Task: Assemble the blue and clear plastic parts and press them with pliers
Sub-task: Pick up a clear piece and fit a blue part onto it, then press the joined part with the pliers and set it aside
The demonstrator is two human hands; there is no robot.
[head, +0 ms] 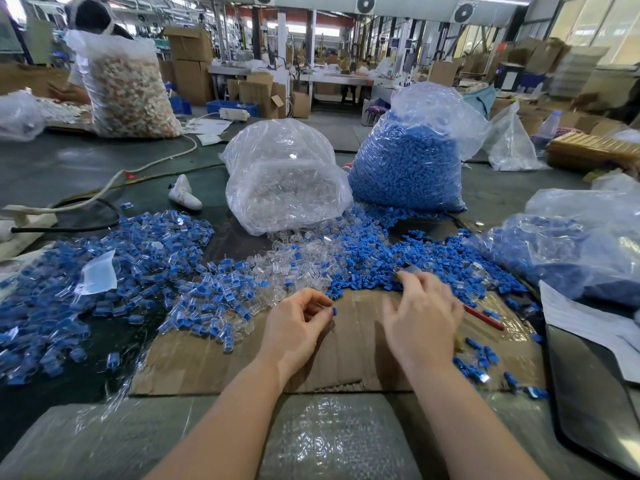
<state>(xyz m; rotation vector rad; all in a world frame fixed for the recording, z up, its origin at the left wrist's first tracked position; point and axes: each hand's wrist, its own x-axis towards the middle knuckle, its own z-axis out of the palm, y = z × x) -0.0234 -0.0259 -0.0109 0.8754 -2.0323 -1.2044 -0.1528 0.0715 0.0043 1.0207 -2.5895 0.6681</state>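
My left hand (298, 323) hovers over the cardboard sheet (242, 368) and pinches a small blue plastic part (334, 310) between thumb and fingertips. My right hand (422, 313) grips the pliers. Their metal jaws (408, 269) stick out past my fingertips into the pile of loose blue parts (436, 258), and a red handle (485, 317) shows behind the hand. Loose clear parts (298, 258) lie just beyond my left hand. A wide heap of joined blue-and-clear pieces (138, 258) spreads to the left.
A bag of clear parts (287, 178) and a full bag of blue parts (408, 161) stand behind the piles. Another bag of blue parts (571, 244) lies at the right, beside a dark tray (588, 393). Cables (104, 188) cross the left of the table. A person sits at the far left.
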